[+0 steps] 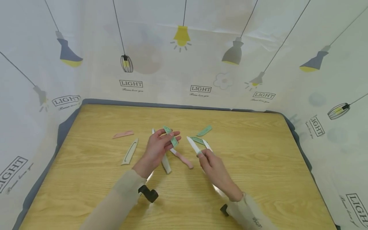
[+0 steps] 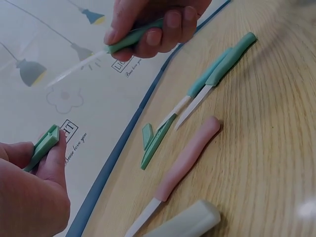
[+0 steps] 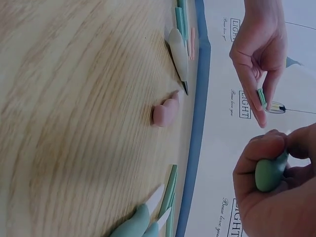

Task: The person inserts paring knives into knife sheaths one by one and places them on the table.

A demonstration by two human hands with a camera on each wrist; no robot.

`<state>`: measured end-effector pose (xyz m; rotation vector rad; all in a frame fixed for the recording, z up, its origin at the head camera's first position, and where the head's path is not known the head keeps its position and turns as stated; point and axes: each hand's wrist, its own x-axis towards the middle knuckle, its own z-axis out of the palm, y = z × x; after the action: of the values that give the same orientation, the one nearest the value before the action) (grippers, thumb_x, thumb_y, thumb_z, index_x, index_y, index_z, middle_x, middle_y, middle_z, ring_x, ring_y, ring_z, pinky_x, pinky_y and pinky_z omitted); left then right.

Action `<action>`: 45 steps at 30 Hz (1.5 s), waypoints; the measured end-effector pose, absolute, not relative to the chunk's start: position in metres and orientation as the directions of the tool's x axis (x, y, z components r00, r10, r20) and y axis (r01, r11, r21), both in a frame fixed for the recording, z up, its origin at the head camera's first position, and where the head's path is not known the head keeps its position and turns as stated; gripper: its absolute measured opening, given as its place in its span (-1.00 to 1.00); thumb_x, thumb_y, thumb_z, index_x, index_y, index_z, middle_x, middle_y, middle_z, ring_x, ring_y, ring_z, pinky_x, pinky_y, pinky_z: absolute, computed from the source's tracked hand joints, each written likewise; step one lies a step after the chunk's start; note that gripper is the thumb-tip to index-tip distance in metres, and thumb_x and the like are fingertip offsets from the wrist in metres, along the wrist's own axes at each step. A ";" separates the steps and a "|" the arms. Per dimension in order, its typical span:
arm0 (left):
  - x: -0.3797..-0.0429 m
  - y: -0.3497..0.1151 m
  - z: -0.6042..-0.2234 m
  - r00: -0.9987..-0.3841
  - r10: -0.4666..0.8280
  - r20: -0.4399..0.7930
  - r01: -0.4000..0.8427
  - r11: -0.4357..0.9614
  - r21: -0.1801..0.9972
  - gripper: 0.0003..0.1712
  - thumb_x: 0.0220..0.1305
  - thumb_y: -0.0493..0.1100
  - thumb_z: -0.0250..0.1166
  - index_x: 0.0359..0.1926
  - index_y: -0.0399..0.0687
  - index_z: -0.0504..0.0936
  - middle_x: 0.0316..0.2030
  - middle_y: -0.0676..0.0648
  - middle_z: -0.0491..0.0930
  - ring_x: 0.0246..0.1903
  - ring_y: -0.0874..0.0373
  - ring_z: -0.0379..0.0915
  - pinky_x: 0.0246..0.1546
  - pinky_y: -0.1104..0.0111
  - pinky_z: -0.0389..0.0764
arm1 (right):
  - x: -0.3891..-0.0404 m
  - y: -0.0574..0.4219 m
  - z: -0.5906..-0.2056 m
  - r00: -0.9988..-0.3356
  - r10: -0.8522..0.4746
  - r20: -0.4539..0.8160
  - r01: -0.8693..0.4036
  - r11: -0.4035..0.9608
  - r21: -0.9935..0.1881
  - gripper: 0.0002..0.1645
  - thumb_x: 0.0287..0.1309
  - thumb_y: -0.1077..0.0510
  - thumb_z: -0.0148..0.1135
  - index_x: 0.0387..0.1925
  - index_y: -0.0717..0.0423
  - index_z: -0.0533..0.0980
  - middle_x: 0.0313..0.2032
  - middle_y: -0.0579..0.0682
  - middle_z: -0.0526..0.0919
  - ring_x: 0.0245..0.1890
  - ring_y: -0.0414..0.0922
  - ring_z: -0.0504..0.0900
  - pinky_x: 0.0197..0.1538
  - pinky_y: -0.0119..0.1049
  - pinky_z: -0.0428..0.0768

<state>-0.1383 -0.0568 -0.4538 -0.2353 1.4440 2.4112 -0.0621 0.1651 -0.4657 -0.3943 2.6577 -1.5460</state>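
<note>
My left hand [image 1: 155,148] pinches a small green knife sheath [image 2: 47,143] between thumb and fingers, above the table. To its right, my right hand [image 1: 216,168] grips the green handle of a knife [image 2: 136,37], its white blade pointing up and toward the left hand. Blade and sheath are apart. Beneath the hands lie a pink-handled knife [image 1: 185,160] and a cream-handled knife [image 1: 166,164], partly hidden by the left hand in the head view. Two more green-handled knives, one darker [image 2: 233,58] and one lighter [image 2: 210,72], lie side by side; the right hand mostly covers them in the head view.
Two green sheaths [image 1: 204,130] lie on the table beyond the right hand. At the left are a pink sheath [image 1: 123,134] and a cream slotted sheath [image 1: 130,151]. The wooden table [image 1: 273,159] meets a printed curtain [image 1: 161,92] along its far and side edges.
</note>
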 end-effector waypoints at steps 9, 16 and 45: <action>-0.139 -0.052 -0.454 -0.937 0.155 -0.311 -0.347 -0.471 0.811 -0.61 0.39 -0.30 0.14 0.16 -0.34 0.31 0.08 -0.29 0.56 -0.01 -0.03 0.58 0.01 0.28 0.59 | -0.062 0.159 -0.468 -0.960 -0.258 0.110 -0.236 0.532 -0.813 -0.68 0.46 0.03 -0.06 -0.22 0.17 0.52 -0.66 -0.21 0.34 -0.76 -0.38 0.17 -0.75 -0.55 0.16; -0.138 -0.051 -0.454 -0.944 0.138 -0.299 -0.327 -0.480 0.814 -0.61 0.40 -0.30 0.13 0.16 -0.35 0.30 0.06 -0.30 0.57 -0.02 -0.05 0.58 0.01 0.27 0.59 | -0.064 0.153 -0.469 -0.959 -0.269 0.088 -0.235 0.585 -0.776 -0.60 0.45 -0.01 -0.05 -0.25 0.22 0.55 -0.69 -0.23 0.33 -0.77 -0.38 0.17 -0.75 -0.53 0.17; -0.133 -0.049 -0.460 -0.966 0.120 -0.228 -0.257 -0.506 0.824 -0.65 0.38 -0.27 0.16 0.11 -0.31 0.35 0.05 -0.33 0.56 -0.02 -0.08 0.58 0.00 0.26 0.60 | -0.064 0.137 -0.459 -0.969 -0.246 0.035 -0.182 0.607 -0.773 -0.67 0.39 -0.02 0.05 -0.22 0.10 0.63 -0.58 -0.06 0.63 -0.65 -0.33 0.47 -0.61 -0.41 0.51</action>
<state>-0.1334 -0.0494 -0.4597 -0.2071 1.4264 2.5427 -0.0642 0.1370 -0.4595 -0.3671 2.7491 -1.3093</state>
